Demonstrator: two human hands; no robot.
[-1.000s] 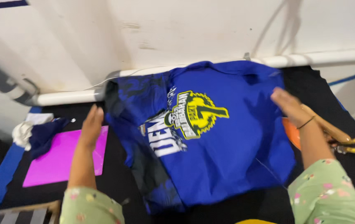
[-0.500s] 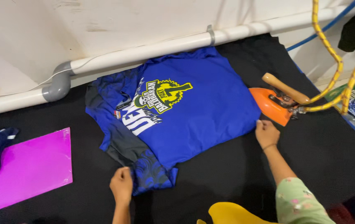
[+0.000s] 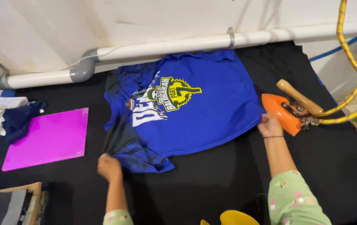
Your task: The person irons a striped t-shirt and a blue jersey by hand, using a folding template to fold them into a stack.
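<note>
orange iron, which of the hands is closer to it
Right. The right hand grips the blue shirt's edge just beside the orange iron, almost touching it. The left hand holds the shirt's opposite, lower corner, far across the black table.

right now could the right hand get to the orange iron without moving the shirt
Probably yes. The right hand grips the edge of the blue shirt, and the orange iron lies just beside it on the black mat. Nothing sits between them; it would only need to release the shirt.
</note>
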